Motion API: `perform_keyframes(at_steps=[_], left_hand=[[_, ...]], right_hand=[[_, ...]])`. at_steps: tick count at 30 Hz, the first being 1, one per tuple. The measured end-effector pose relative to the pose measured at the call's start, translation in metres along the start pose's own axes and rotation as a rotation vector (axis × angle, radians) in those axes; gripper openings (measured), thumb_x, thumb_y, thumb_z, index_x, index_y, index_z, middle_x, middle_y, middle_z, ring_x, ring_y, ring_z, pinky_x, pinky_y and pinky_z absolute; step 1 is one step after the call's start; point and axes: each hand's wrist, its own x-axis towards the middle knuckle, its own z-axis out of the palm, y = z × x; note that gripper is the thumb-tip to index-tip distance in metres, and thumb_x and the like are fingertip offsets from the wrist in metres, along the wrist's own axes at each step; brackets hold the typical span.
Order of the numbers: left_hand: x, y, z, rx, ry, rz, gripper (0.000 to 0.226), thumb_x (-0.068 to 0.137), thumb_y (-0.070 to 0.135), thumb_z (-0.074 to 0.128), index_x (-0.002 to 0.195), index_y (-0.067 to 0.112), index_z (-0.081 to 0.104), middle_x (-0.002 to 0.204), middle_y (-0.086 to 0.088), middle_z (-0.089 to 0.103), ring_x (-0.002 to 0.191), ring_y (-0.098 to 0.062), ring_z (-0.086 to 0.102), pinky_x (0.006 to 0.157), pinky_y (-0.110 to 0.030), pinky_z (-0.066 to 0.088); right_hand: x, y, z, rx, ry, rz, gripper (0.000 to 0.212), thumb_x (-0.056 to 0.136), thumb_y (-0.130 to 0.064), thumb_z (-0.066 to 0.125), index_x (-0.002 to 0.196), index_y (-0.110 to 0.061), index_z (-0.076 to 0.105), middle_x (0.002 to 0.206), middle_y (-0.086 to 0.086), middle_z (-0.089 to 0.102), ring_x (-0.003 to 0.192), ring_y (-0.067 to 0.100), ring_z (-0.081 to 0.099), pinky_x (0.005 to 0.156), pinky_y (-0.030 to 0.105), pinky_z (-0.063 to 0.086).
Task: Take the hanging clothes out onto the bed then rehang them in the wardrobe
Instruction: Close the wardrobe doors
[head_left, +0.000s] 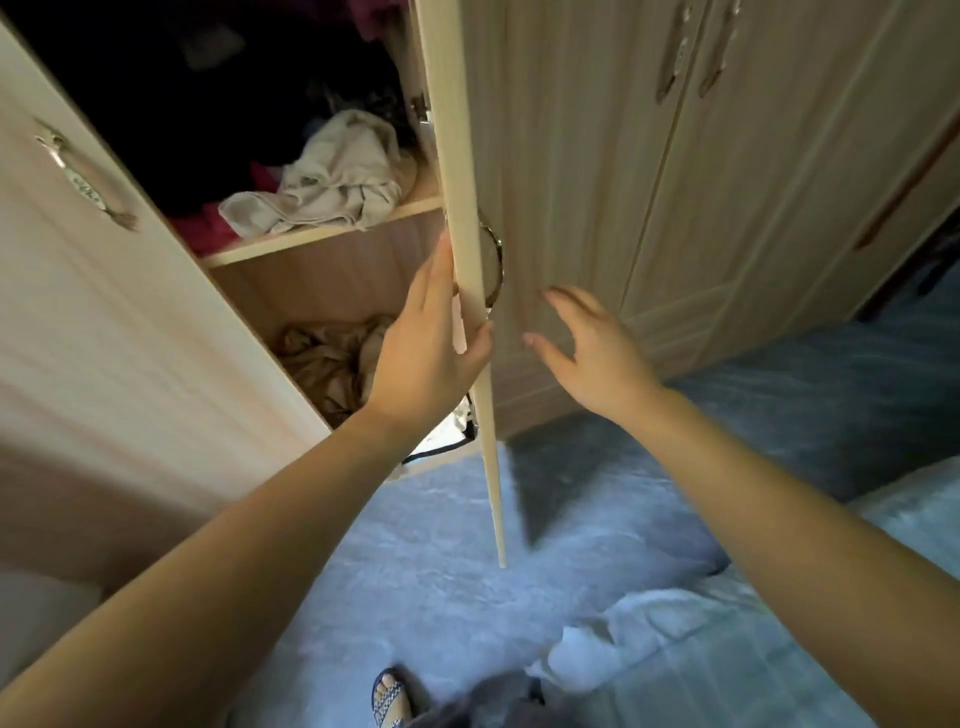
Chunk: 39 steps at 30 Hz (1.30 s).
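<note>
Opening wardrobe, so step one barely started imo. My left hand (426, 338) has fingers wrapped on edge of right door (467, 208); right hand (592, 348) spread open, empty, near door face. Hanging clothes (208, 93) dark, up top inside; crumpled beige cloth (337, 176) on shelf (322, 234) front edge. Next: swing door wide, reach hangers. Bed (779, 649) lower right.

Pale wood-grain wardrobe door (561, 156), blue carpet (441, 545)
</note>
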Motion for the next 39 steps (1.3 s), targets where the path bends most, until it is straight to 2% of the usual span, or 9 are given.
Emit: perform_keyframes(at_steps=[4,9,13,17,21,24,29,34,39], left_hand=[[-0.015,-0.026,-0.03,-0.039,0.071,-0.1,0.05,0.081,0.009,0.066,0.126,0.009,0.046,0.087,0.01,0.047,0.08,-0.007,0.052,0.072,-0.039,0.054],[-0.027,-0.064,-0.068,-0.051,0.113,-0.155,0.035,0.081,0.006,0.065,0.111,0.018,0.051,0.085,0.004,0.056,0.086,-0.02,0.06,0.075,-0.042,0.054],[-0.027,-0.092,-0.093,-0.053,0.185,-0.225,0.035,0.081,0.004,0.065,0.096,0.029,0.046,0.079,0.011,0.055,0.079,-0.009,0.06,0.072,-0.039,0.057],[-0.022,-0.131,-0.117,-0.096,0.267,-0.246,0.037,0.081,0.005,0.061,0.113,0.023,0.055,0.082,0.018,0.056,0.08,0.0,0.06,0.078,-0.027,0.057],[-0.006,-0.173,-0.142,-0.106,0.281,-0.277,0.04,0.083,0.002,0.062,0.117,0.021,0.057,0.089,-0.007,0.064,0.08,-0.019,0.064,0.076,-0.014,0.052],[0.009,-0.211,-0.157,-0.113,0.28,-0.267,0.048,0.082,0.003,0.065,0.121,0.029,0.056,0.088,-0.004,0.063,0.079,-0.021,0.064,0.072,-0.007,0.048],[0.039,-0.268,-0.18,-0.171,0.291,-0.305,0.057,0.078,0.007,0.073,0.126,0.026,0.05,0.09,0.019,0.055,0.075,0.003,0.061,0.065,-0.019,0.053],[0.069,-0.317,-0.196,-0.156,0.254,-0.208,0.056,0.077,0.011,0.075,0.125,0.027,0.052,0.092,0.023,0.054,0.077,0.002,0.059,0.069,-0.026,0.055],[0.093,-0.351,-0.205,-0.025,0.344,-0.081,0.043,0.081,0.024,0.072,0.122,0.016,0.058,0.107,0.001,0.059,0.09,-0.013,0.058,0.079,-0.03,0.053]], right_hand=[[0.02,-0.033,0.018,0.051,-0.028,-0.104,0.054,0.092,-0.034,0.054,0.137,-0.007,0.042,0.144,0.01,0.04,0.131,0.024,0.038,0.104,0.028,0.029],[0.047,-0.079,0.049,0.161,0.053,-0.289,0.044,0.09,-0.03,0.058,0.126,-0.004,0.054,0.127,0.012,0.056,0.116,0.026,0.054,0.097,0.031,0.04],[0.071,-0.116,0.072,0.218,0.15,-0.397,0.034,0.086,-0.025,0.064,0.114,-0.006,0.064,0.109,0.009,0.067,0.097,0.024,0.063,0.083,0.026,0.045],[0.1,-0.153,0.099,0.3,0.128,-0.461,0.034,0.084,-0.023,0.066,0.113,-0.006,0.064,0.107,0.008,0.067,0.091,0.023,0.065,0.08,0.032,0.052],[0.135,-0.186,0.131,0.322,0.136,-0.454,0.029,0.081,-0.018,0.067,0.108,-0.008,0.066,0.095,0.005,0.068,0.08,0.022,0.064,0.072,0.037,0.054],[0.162,-0.206,0.156,0.345,0.155,-0.407,0.021,0.08,-0.015,0.067,0.101,-0.01,0.066,0.082,0.0,0.069,0.07,0.023,0.064,0.066,0.042,0.053],[0.201,-0.228,0.193,0.345,0.2,-0.348,0.02,0.081,-0.017,0.066,0.1,-0.011,0.066,0.079,-0.002,0.069,0.065,0.025,0.064,0.064,0.043,0.054],[0.233,-0.242,0.222,0.311,0.259,-0.313,0.023,0.081,-0.016,0.067,0.103,-0.009,0.066,0.08,0.0,0.069,0.069,0.023,0.067,0.066,0.042,0.055],[0.257,-0.251,0.24,0.316,0.272,-0.246,0.024,0.082,-0.014,0.065,0.105,-0.01,0.065,0.082,0.0,0.069,0.072,0.02,0.067,0.07,0.043,0.054]])
